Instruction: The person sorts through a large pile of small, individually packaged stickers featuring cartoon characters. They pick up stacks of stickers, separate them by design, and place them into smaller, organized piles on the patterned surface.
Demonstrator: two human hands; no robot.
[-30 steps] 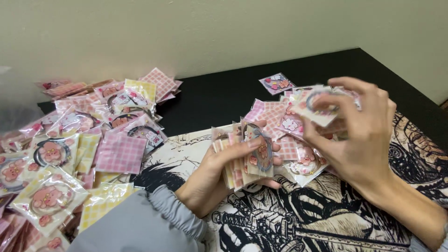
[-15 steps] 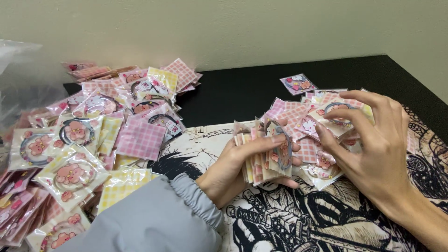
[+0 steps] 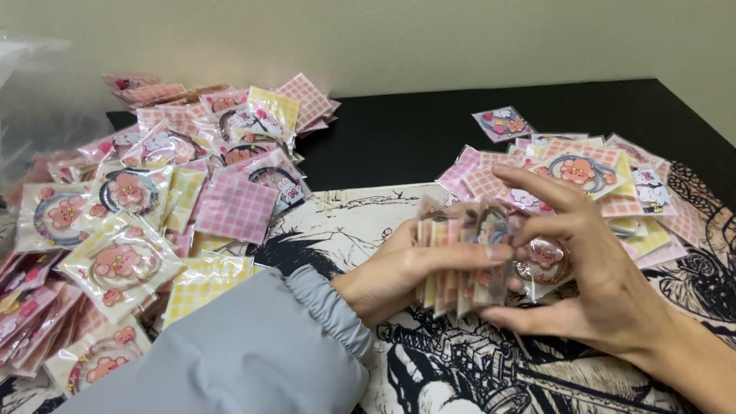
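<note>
**Both hands closing on one stack of packets**

I am looking down at a black table (image 3: pixel 414 130) that is carrying everything here, with a black-and-white illustrated mat (image 3: pixel 360 222) lying over its near half. Along the table's left edge, a large heap of packets (image 3: pixel 153 207) is spreading from the far side down to the near left corner; they are small clear sleeves with pink or yellow checked cards and round pink charms inside. Toward the right edge, a smaller spread of packets (image 3: pixel 606 184) is lying partly on the mat, and a single packet (image 3: pixel 502 123) is sitting apart from it on bare table, further back.

Near the middle of the mat, toward its near edge, I am gripping a stack of packets (image 3: pixel 460 268) standing on edge. My left hand (image 3: pixel 391 272), coming out of a grey sleeve (image 3: pixel 253 353) with a gathered cuff, is curling around the stack from the left, its thumb pressing along the front. My right hand (image 3: pixel 590 284) is meeting the stack from the right: the thumb is lying under the lower corner and the middle fingers are bending onto the stack's right side, while the index finger is stretching out loose above it, touching nothing that I can make out.
</note>
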